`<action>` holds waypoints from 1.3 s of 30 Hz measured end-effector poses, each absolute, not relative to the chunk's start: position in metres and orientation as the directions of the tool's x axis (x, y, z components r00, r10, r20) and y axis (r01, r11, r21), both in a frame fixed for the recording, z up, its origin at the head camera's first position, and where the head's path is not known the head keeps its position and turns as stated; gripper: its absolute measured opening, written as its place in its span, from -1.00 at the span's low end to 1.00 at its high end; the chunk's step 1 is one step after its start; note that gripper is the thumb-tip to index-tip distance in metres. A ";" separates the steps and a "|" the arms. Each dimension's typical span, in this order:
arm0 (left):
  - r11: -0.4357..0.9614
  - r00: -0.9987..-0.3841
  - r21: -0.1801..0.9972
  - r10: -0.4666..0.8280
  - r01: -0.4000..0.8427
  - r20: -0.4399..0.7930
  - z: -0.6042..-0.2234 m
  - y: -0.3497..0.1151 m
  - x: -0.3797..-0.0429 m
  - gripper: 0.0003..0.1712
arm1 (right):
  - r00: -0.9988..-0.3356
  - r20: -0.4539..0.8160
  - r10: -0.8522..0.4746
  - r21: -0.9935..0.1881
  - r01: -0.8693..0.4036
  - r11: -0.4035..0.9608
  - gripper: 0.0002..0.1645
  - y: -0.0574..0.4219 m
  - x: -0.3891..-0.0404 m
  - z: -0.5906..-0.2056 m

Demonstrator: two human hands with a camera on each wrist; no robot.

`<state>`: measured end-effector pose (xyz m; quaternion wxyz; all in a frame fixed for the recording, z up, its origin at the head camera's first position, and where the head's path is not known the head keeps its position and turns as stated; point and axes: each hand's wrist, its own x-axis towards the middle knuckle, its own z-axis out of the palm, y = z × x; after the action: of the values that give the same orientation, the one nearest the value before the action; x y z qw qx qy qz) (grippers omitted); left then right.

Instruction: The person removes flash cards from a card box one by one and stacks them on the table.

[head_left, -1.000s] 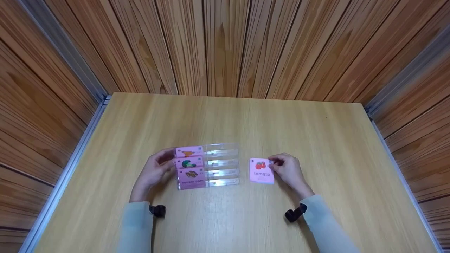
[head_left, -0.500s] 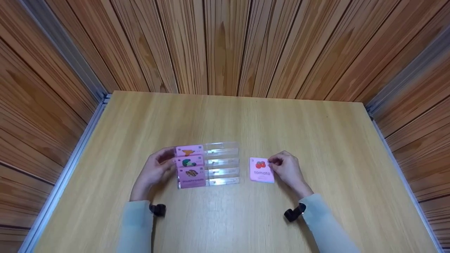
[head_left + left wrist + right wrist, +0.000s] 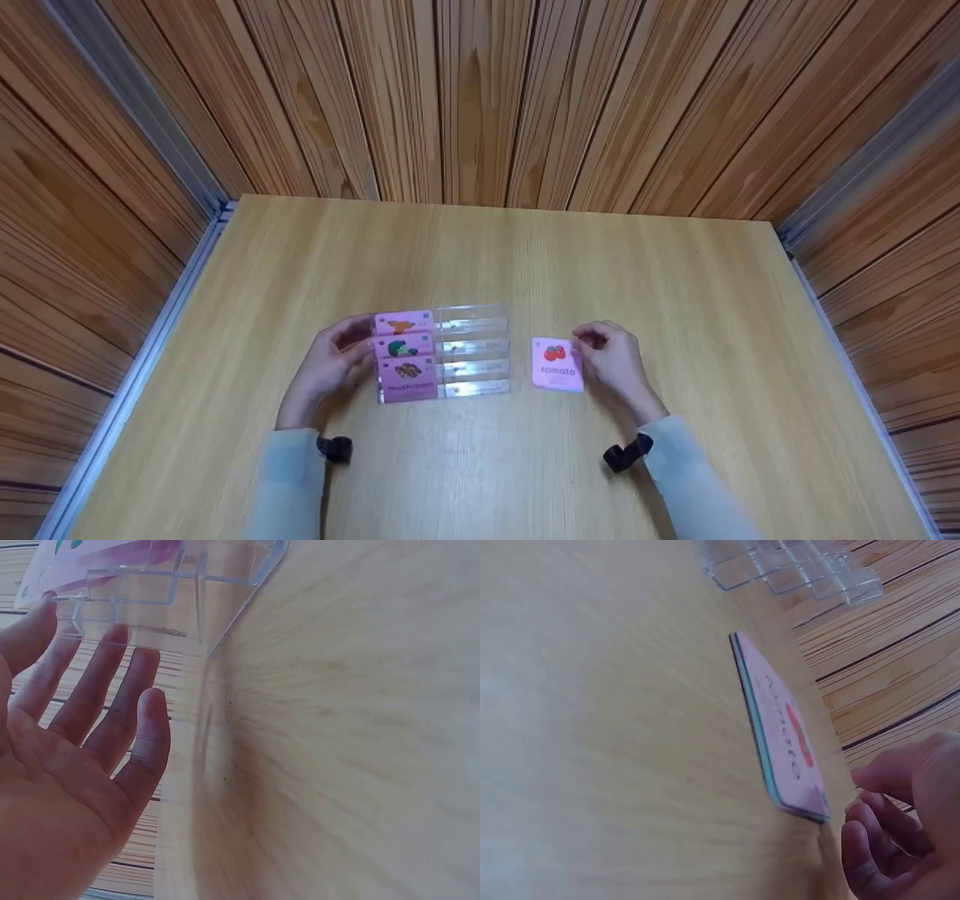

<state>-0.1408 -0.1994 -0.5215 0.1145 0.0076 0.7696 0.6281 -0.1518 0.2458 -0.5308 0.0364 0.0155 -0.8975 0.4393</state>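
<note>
Card rack [image 3: 476, 347]: one, clear plastic, stepped, on the bench [image 3: 480, 255], well in from its far edge and nearer the left edge than the right. Cards in the rack: three, pink, overlapping down the left half; at the back one with an orange picture [image 3: 403, 322], then one with a green vegetable [image 3: 403, 347], and in front one lettered "mushroom" [image 3: 409, 381]. Card stack [image 3: 556, 367]: one, small, topped by a pink "tomato" card; it lay on the bench just beside the rack, toward the right edge, pale blue-green layers showing along its side. Left hand [image 3: 328, 367]: at the left end of the rack, thumb and fingertips touching the plastic, fingers fairly straight and spread apart. Right hand [image 3: 619, 364]: at the upper right corner of the stack, fingers loosely bent, thumb tip a little apart from the fingertips; the right wrist view showed a slight gap to the card. Sleeves [image 3: 289, 484]: two, pale, each with a black wrist camera [image 3: 335, 450] at the cuff. Surround: wood-plank walls [image 3: 480, 97] beyond the far edge and at both sides, metal rails [image 3: 127, 382] along the left and right edges.
</note>
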 end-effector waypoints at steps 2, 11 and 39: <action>0.215 -0.975 0.968 0.151 -0.127 -0.161 -0.522 -0.199 -0.142 -0.52 | -0.997 0.081 0.001 -0.797 -0.064 0.601 -0.84 0.243 -0.152 -0.526; 0.210 -0.973 0.969 0.156 -0.135 -0.169 -0.523 -0.200 -0.142 -0.52 | -0.995 0.085 -0.060 -0.825 -0.104 0.555 -0.76 0.224 -0.156 -0.503; 0.202 -0.971 0.967 0.149 -0.155 -0.187 -0.521 -0.199 -0.140 -0.51 | -0.919 0.241 -0.311 -0.865 -0.349 0.360 -0.71 0.116 -0.164 -0.465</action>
<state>-0.1395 -0.1986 -0.5209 0.1201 -0.0021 0.7659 0.6316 -0.1636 0.1163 -0.4653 0.0178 0.2002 -0.8244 0.5292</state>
